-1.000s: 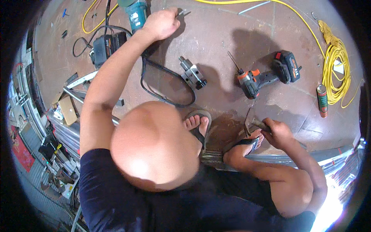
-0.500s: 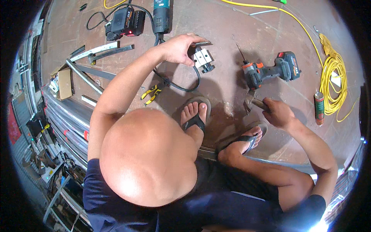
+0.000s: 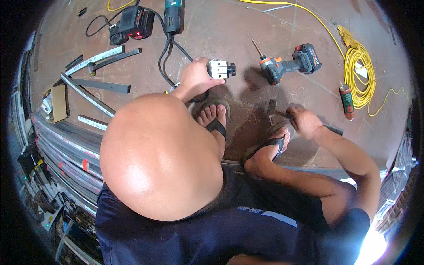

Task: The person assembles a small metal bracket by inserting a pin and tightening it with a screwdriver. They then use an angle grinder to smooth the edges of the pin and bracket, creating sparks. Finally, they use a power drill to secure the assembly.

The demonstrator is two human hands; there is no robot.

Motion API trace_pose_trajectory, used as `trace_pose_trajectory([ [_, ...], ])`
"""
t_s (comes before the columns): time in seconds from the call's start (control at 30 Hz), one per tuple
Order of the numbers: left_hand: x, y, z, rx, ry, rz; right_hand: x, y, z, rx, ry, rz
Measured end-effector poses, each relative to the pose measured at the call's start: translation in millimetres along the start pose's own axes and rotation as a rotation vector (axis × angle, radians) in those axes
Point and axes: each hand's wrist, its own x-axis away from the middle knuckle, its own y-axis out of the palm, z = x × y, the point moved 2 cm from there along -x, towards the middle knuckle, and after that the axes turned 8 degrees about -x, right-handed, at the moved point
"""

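Observation:
My left hand (image 3: 193, 76) is closed round a small silver metal block (image 3: 218, 69) with dark holes in its face. A black knob (image 3: 231, 69) sticks out of the block's right end. The hand is just beyond my left foot, over the floor. Near my right foot, my right hand (image 3: 305, 122) grips a hammer (image 3: 272, 107) by its handle. The hammer's head is to the left of the hand, and the handle's end comes out at the right, under the wrist. A cordless drill (image 3: 286, 66) with a long bit lies beyond the right hand.
Metal bars (image 3: 104, 85) lie at the left, near a cardboard piece (image 3: 58, 103). Beyond are a black battery unit (image 3: 137, 22) with a red light and a teal corded power tool (image 3: 173, 17). A yellow cord coil (image 3: 360, 75) and a red-green can (image 3: 347, 102) lie at the right.
My left hand has come nearer to my feet with the metal block, which has turned so its knob points right. The hammer handle's end now shows past my right hand. The view has shifted.

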Motion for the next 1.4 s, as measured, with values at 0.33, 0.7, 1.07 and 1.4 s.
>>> trace_pose_trajectory([
  [0.33,33.4,38.8,-26.1,0.376,-0.125,0.065,-58.2,-2.8,34.2,0.146,-0.044,-0.051],
  [0.7,30.1,45.4,-61.9,0.430,-0.076,0.281,-77.0,3.6,38.6,0.153,-0.035,-0.035],
  [1.07,11.3,27.8,-70.9,0.355,-0.097,0.248,-83.0,1.7,32.9,0.277,-0.039,-0.102],
  [1.4,3.4,22.5,-49.1,0.114,0.131,0.292,-80.3,2.3,29.6,0.287,-0.092,-0.032],
])
